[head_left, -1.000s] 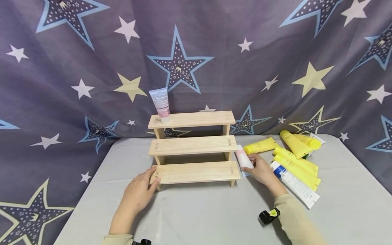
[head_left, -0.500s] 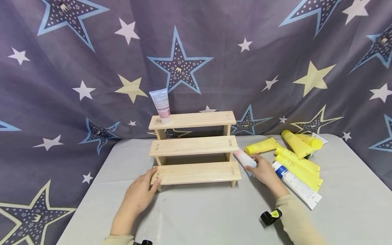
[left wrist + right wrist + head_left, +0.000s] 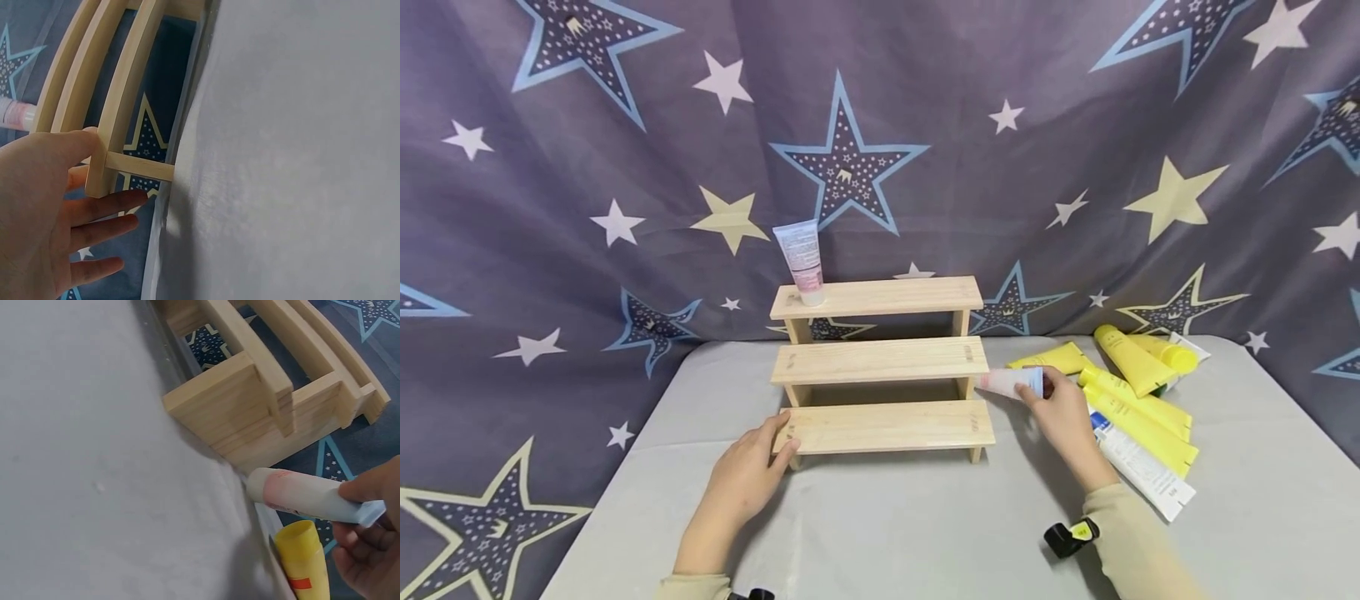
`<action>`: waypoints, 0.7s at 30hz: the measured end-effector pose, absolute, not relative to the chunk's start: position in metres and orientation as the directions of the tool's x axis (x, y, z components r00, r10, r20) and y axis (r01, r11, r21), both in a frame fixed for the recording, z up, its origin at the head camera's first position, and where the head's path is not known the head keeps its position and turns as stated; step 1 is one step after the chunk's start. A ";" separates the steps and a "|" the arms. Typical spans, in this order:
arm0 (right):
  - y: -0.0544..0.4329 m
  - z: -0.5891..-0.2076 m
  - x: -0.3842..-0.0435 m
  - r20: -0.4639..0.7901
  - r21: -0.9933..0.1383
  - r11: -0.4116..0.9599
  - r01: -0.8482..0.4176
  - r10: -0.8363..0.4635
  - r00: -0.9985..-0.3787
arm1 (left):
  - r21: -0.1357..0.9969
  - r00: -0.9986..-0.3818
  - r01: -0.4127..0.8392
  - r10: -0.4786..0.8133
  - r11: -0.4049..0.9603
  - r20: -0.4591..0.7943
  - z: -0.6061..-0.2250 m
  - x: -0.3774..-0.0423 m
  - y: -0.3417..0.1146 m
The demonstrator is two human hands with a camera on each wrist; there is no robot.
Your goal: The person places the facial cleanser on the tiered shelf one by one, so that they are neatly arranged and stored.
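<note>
My right hand (image 3: 1066, 425) pinches a white-and-pink squeeze tube (image 3: 1009, 382) by its flat pale-blue end. In the right wrist view the tube (image 3: 300, 492) lies sideways in the air, its white cap toward the stand's side. A three-step wooden display stand (image 3: 883, 427) occupies the middle of the table. At the left end of its lowest board, my left hand (image 3: 741, 475) grips the corner between thumb and forefinger; the other fingers extend loosely in the left wrist view. Another pink-and-white tube (image 3: 802, 262) stands cap down on the top step, at the left.
To the right lie several yellow tubes (image 3: 1138, 417) in a loose pile, with a white-and-blue tube (image 3: 1146, 471) in front. One yellow tube (image 3: 1052, 358) rests just behind the right hand. A star-patterned curtain (image 3: 880, 108) hangs behind the grey-covered table (image 3: 887, 533).
The right hand has picked up the pink-and-white tube from beside the stand and turned it, flat end now to the right. The left hand has stayed on the board.
</note>
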State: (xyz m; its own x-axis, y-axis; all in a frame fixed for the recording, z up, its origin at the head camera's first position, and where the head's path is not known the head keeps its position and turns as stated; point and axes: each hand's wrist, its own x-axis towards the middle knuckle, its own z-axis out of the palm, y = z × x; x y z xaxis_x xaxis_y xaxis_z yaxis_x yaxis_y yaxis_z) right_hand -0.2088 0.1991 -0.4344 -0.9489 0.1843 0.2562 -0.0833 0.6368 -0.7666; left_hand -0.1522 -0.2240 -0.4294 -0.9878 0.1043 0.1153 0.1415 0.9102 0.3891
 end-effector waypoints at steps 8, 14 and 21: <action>0.204 -0.430 -0.206 0.342 -0.807 0.574 -0.139 0.261 -0.903 | 0.399 -0.989 0.140 0.109 0.906 0.098 -0.430 -0.153 -0.223; 0.206 -0.426 -0.203 0.439 -0.801 0.556 -0.222 0.295 -0.849 | 0.413 -0.988 0.149 0.123 0.898 0.088 -0.431 -0.152 -0.222; 0.206 -0.415 -0.204 0.494 -0.793 0.545 -0.271 0.316 -0.810 | 0.400 -0.988 0.150 0.118 0.904 0.104 -0.430 -0.153 -0.224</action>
